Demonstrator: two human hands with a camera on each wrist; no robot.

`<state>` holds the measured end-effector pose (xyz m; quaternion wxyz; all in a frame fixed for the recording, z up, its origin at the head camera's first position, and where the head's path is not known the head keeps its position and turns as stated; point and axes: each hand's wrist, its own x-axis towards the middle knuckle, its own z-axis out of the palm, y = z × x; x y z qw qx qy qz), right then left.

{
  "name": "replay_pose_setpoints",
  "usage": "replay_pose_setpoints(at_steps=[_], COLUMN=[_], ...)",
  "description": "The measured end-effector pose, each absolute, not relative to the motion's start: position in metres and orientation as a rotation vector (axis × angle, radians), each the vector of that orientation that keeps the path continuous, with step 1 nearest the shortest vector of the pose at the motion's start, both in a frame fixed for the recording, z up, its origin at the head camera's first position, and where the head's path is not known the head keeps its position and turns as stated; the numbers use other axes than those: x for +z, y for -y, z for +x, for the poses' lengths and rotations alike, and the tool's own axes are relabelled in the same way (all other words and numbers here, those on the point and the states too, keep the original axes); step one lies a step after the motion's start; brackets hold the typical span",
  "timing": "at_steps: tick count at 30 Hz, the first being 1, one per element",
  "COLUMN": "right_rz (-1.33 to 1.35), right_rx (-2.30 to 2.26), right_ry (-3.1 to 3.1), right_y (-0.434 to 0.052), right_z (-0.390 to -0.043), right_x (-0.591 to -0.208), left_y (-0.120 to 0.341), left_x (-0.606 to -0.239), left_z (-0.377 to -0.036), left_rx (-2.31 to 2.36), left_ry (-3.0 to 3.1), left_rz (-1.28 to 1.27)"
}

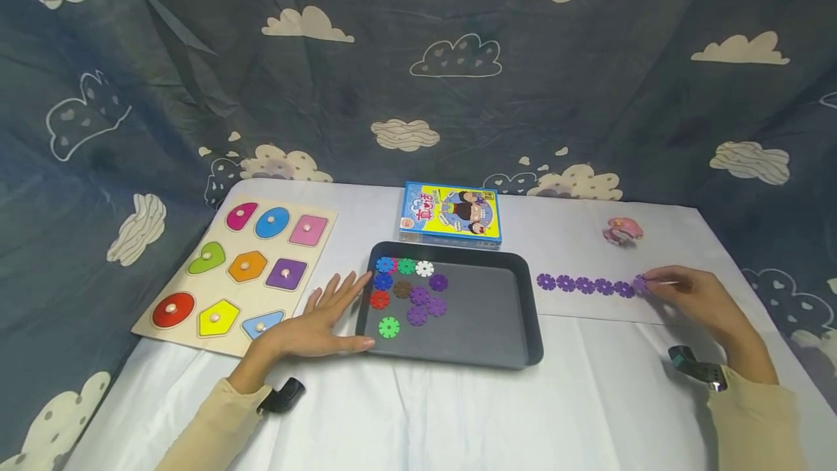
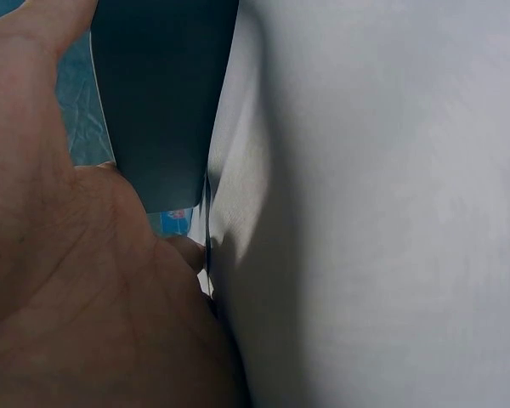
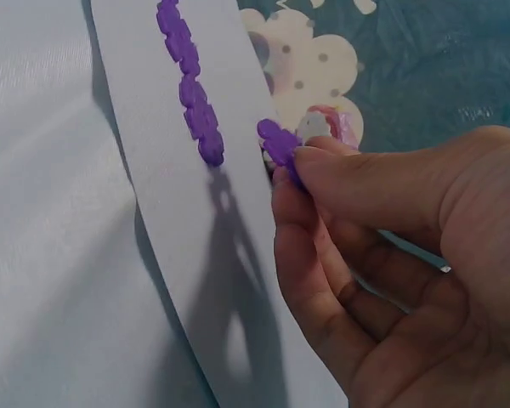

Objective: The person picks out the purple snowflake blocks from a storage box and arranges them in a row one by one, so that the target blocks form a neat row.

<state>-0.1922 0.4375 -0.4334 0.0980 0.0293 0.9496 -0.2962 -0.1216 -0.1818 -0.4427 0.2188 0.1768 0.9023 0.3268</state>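
My right hand (image 1: pixel 696 296) pinches a purple snowflake disc (image 3: pixel 280 146) between thumb and fingertips, held just past the right end of a row of purple discs (image 1: pixel 585 285). That row lies on a white sheet (image 3: pixel 166 127) to the right of the tray. With fingers spread, my left hand (image 1: pixel 320 322) rests at the left edge of the dark baking tray (image 1: pixel 477 325). Inside the tray's left half lie several snowflake discs: purple discs (image 1: pixel 417 315), a light green one (image 1: pixel 389 327), a red one (image 1: pixel 379 299), blue, white and brown ones.
A wooden shape puzzle board (image 1: pixel 258 242) with knobbed pieces lies on the left. Behind the tray sits a blue and yellow card-game box (image 1: pixel 451 213). A small pink toy (image 1: pixel 624 230) stands at the back right. A dark cloud-print cloth (image 1: pixel 418 100) hangs behind the white table.
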Motion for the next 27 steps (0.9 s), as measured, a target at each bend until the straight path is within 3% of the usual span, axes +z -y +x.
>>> replay_pose_setpoints(at_steps=[27], right_rz=[0.199], right_rx=[-0.782], right_ry=[-2.779], right_y=[-0.441], right_z=[-0.195], right_x=[-0.44], left_y=[0.18], left_x=[-0.439], left_z=[-0.12], left_rx=[0.907], left_ry=[-2.501], left_rz=[0.493])
